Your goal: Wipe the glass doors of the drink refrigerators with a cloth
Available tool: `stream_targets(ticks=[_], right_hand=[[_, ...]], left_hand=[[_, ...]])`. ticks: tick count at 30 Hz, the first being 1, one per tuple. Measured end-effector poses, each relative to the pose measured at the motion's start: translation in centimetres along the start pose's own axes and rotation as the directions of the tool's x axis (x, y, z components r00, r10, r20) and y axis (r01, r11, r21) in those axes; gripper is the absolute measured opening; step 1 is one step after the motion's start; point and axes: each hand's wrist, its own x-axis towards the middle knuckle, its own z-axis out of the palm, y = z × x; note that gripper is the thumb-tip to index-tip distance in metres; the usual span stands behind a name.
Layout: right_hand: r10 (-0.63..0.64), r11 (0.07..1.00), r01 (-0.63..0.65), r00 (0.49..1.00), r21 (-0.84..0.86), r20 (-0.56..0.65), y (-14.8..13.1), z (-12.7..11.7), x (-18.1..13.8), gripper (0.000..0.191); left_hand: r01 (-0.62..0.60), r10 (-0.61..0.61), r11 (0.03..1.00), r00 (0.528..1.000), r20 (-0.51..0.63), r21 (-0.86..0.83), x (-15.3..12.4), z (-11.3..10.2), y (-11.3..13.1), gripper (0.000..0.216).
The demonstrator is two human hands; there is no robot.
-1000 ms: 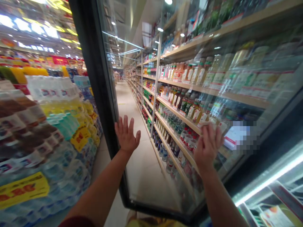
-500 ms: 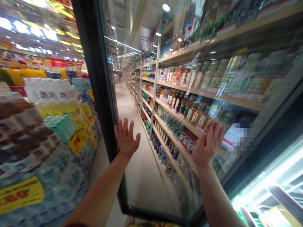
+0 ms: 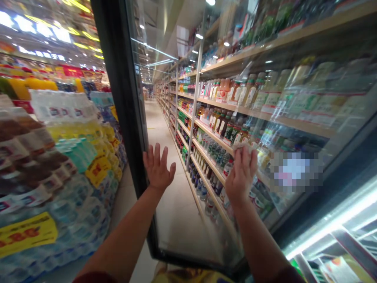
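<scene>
A glass door [image 3: 188,232] with a black frame [image 3: 119,82] stands open in front of me. My left hand [image 3: 159,168] lies flat against the pane beside the frame's left upright, fingers spread, holding nothing. Lower right of the pane's middle, my right hand [image 3: 241,175] presses a crumpled pale cloth [image 3: 246,146] to the glass. Most of that cloth is hidden under the fingers; only its top edge shows. To the right of this hand, a blurred-out pale label [image 3: 294,169] is on the pane.
Shelves of bottled drinks [image 3: 218,137] show through the glass, along an aisle floor [image 3: 160,118]. Stacked shrink-wrapped bottle packs [image 3: 73,196] with yellow price signs [image 3: 28,234] fill the left side. A lit cooler interior [image 3: 332,251] is at the lower right.
My right hand has slid left across the glass with the cloth, away from the label. My left hand stays at the same spot on the pane.
</scene>
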Motion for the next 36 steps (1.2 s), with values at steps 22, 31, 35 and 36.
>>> stream_targets(ticks=[22,31,35,36], right_hand=[[-0.048,0.999,0.049,0.995,-0.014,0.088,3.2,-2.6,-2.3,0.061],[-0.221,0.975,0.197,0.916,0.105,0.334,-1.1,-1.2,-3.6,0.064],[-0.071,0.998,0.070,0.994,0.005,0.078,2.1,-1.8,-0.4,0.061],[-0.003,1.000,0.003,1.000,-0.007,0.001,2.8,-1.8,0.6,0.059]], left_hand=[[0.057,-0.055,0.997,0.998,0.038,-0.049,-0.3,0.6,-0.4,0.069],[0.078,-0.074,0.994,0.996,0.053,-0.081,-0.3,0.6,-0.5,0.067],[0.067,-0.064,0.996,0.997,0.054,-0.052,-0.2,0.5,-0.3,0.067],[0.065,-0.063,0.997,0.996,0.056,-0.037,-0.2,0.5,-0.3,0.067]])
